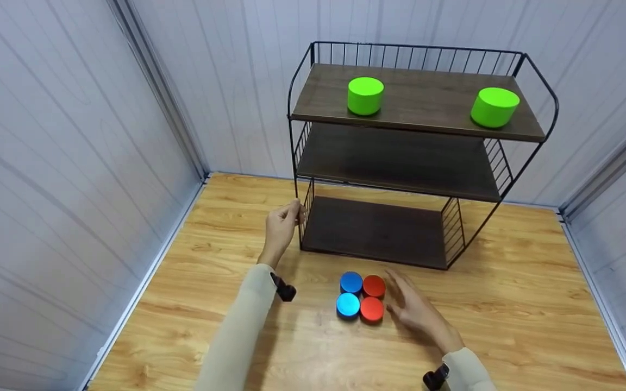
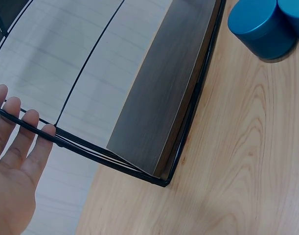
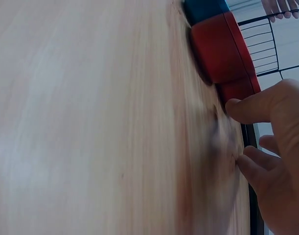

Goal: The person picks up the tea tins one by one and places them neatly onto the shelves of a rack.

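Note:
A three-tier shelf rack (image 1: 378,225) with dark boards and a black wire frame stands on the wood-grain floor. My left hand (image 1: 283,225) holds its left front post; in the left wrist view the fingers (image 2: 29,132) curl about the black rod, the thumb hidden. Before the rack, two blue tins (image 1: 350,304) and two red tins (image 1: 372,309) stand upright, packed in a square. Just right of the red ones is my right hand (image 1: 413,307), fingers spread and holding nothing. In the right wrist view its thumb (image 3: 252,108) is close to a red tin (image 3: 220,49); contact is unclear.
Two green tins (image 1: 365,96) stand apart on the rack's top board (image 1: 427,98), behind which runs a wire rail. Pale panel walls (image 1: 74,163) enclose the floor (image 1: 536,304) at the left, back and right.

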Motion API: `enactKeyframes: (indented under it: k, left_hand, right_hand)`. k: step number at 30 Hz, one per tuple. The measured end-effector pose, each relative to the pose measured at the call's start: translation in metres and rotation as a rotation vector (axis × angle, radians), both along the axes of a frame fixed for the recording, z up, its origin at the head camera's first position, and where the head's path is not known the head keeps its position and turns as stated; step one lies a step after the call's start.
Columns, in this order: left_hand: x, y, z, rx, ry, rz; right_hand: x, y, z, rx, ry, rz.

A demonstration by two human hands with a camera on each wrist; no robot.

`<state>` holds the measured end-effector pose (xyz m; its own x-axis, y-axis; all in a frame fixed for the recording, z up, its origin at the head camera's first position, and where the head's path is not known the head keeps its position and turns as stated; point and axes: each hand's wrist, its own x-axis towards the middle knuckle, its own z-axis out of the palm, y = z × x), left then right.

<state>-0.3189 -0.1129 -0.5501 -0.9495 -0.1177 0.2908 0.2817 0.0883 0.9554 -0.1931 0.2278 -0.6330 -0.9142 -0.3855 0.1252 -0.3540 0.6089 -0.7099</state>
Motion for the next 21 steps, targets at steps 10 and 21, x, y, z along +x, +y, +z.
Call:
enactKeyframes:
  k: [10,21]
  left_hand:
    - [0.001,0.001,0.001,0.024,-0.017,0.002]
    - [-0.001,0.001,-0.001,0.030,-0.009,0.017]
  right_hand:
    - [-0.005,-0.011,-0.003,0.003,0.072,0.058]
    - [-0.005,-0.017,-0.002,0.006,0.108,0.087]
